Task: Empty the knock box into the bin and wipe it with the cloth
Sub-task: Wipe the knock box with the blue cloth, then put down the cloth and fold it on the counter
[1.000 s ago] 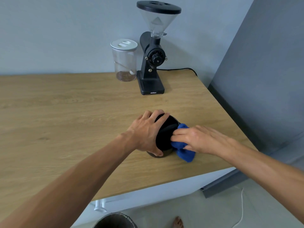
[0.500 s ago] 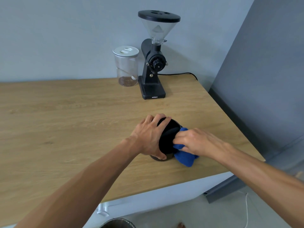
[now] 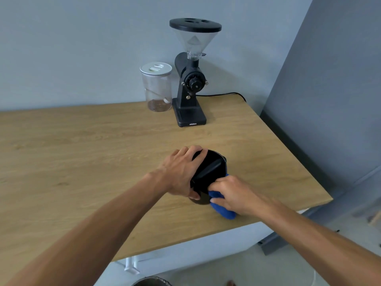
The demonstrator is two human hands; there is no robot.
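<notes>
Gripping one knock box [image 3: 210,172], one cloth [image 3: 223,211]

Matt wooden counter [image 3: 103,153], blue cloth [image 3: 223,211]

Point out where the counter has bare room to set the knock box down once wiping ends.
The wooden counter is bare left of the left hand, from the wall to the front edge. A smaller bare strip lies between the knock box and the grinder. It is crowded by the canister and around the cloth under the right hand.
</notes>
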